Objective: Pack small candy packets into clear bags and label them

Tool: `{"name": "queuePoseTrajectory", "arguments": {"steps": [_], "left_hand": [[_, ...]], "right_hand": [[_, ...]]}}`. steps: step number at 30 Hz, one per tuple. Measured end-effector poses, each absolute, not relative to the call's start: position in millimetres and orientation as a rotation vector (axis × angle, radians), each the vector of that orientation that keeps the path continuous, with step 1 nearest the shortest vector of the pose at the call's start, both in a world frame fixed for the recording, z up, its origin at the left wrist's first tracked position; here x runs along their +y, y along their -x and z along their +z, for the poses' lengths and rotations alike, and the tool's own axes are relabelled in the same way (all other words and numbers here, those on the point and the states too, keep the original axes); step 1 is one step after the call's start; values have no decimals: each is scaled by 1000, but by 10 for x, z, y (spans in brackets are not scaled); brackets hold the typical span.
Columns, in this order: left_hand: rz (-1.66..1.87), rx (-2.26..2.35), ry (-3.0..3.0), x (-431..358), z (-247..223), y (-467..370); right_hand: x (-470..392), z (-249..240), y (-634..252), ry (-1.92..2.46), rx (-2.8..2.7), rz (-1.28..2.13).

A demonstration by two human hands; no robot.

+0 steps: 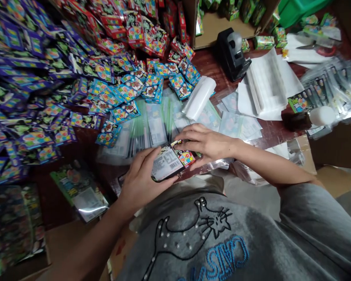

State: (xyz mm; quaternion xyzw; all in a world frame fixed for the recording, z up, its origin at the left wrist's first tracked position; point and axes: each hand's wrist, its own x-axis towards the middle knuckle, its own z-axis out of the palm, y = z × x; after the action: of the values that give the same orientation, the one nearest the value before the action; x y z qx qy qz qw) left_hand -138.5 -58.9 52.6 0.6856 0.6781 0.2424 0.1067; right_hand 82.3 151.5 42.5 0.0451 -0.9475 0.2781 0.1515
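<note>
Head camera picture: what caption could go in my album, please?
Left hand and right hand on a barcoded pack, near piles of colourful boxes.

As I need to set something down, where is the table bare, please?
Some bare table shows between the dispenser and red boxes, and between the bottle and papers. Purple boxes crowd the left; sleeves crowd the middle.
</note>
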Motion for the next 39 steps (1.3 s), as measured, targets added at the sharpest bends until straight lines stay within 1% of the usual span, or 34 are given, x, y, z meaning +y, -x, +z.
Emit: {"name": "queuePoseTrajectory", "arguments": {"steps": [3, 6, 9, 12, 17, 25, 30, 32, 36, 39], "left_hand": [[690, 2169, -1933, -630, 456, 1387], [569, 2313, -1814, -700, 347, 1462], [453, 2346, -1757, -778, 244, 1576], [455, 2305, -1759, -828, 209, 1633], [574, 2299, -1704, -804, 332, 1573], [725, 2276, -1769, -704, 443, 1543], [851, 2278, -1587, -578, 488, 1465], [979, 2223, -1470, -507, 511, 1440], [1243, 2024, -1259, -382, 496, 1377], [1333, 1823, -1123, -339, 428, 1318]], "right_hand": [[1436, 340, -576, -125, -2763, 780], [1400, 259, -343, -169, -2827, 800], [1493, 250, -280, -165, -2897, 769], [1642, 319, -365, -100, -2978, 725], [1663, 510, -384, -77, -3021, 738], [1629, 782, -98, -228, -3124, 669], [1678, 886, -66, -270, -3030, 789], [1721, 916, -110, -213, -2917, 897], [1731, 898, -169, 104, -2590, 1025], [1671, 857, -134, 150, -2453, 1065]]}}
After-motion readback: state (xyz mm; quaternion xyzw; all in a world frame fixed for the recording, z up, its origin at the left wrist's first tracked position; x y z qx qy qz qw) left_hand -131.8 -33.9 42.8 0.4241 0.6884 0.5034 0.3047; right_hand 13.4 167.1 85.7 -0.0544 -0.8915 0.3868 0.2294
